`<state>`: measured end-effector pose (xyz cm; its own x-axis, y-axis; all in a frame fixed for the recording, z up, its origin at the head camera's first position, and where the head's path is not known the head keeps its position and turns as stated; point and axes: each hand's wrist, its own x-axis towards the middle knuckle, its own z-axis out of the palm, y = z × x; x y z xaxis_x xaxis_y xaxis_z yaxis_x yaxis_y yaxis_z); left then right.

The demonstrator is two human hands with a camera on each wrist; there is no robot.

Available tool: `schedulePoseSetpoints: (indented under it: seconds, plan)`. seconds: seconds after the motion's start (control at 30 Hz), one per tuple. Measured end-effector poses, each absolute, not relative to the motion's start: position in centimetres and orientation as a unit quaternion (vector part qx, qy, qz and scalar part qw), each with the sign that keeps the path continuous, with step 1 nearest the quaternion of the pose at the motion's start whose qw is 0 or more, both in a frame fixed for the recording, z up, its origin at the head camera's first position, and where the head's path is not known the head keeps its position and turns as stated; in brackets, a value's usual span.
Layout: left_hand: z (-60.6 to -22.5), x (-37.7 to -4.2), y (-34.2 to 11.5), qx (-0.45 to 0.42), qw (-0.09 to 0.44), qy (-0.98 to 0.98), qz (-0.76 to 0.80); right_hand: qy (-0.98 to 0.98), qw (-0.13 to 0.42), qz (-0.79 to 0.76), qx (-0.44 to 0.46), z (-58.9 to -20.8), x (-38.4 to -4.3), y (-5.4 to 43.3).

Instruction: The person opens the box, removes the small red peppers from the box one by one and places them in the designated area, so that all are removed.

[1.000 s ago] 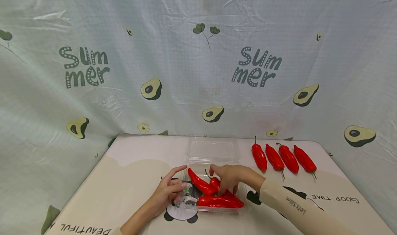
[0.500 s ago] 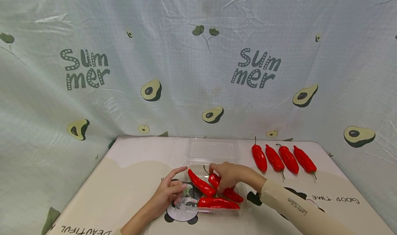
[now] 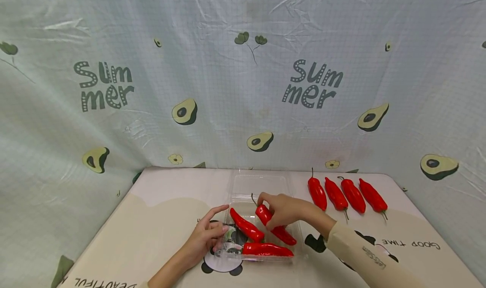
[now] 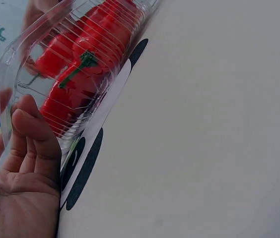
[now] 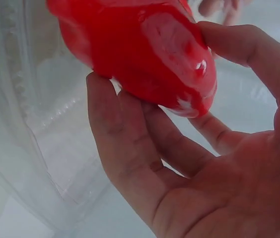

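In the head view a clear plastic clamshell container [image 3: 298, 237] lies with its lid [image 3: 260, 184] folded back. My right hand [image 3: 282, 210] holds a red chili pepper [image 3: 264, 214] over it, thumb and fingers around the stem end. The right wrist view shows this glossy pepper [image 5: 145, 54] between thumb and fingers. Two more red peppers lie inside: one slanting on the left [image 3: 247, 225], one along the front wall [image 3: 267, 249]. My left hand [image 3: 205, 235] holds the container's left side, index finger extended; the left wrist view shows its fingers [image 4: 35, 126] at the plastic rim.
Several red peppers [image 3: 353, 195] lie in a row on the table at the back right. The light table cover [image 3: 163, 220] has printed pandas and lettering. Behind it hangs a curtain [image 3: 220, 77] with avocado prints.
My right hand has lifted the held pepper slightly up and away from the front pepper, so more of both shows. The left hand stays at the container's side.
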<state>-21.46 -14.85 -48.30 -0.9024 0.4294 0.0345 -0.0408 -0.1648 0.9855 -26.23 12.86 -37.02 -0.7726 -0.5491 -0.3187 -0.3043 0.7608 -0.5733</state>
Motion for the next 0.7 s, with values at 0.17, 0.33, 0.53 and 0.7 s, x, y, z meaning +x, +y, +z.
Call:
schedulePoseSetpoints:
  seconds: [0.17,0.33,0.53,0.7]
  plan:
    - [-48.4,-21.5,-14.9,0.156,0.155,0.626,0.748,0.9,0.234,-0.277,-0.243,-36.2,-26.1,13.6]
    - [-48.4,-21.5,-14.8,0.149,0.154,0.631,0.746,0.89,0.227,-0.305,-0.252,-35.6,-25.9,14.4]
    - [-48.3,-21.5,-14.8,0.14,0.157,0.634,0.744,0.883,0.222,-0.324,-0.258,-35.4,-25.5,15.3]
    - [-48.3,-21.4,-14.8,0.136,0.158,0.634,0.744,0.884,0.198,-0.334,-0.26,-35.2,-25.2,15.9]
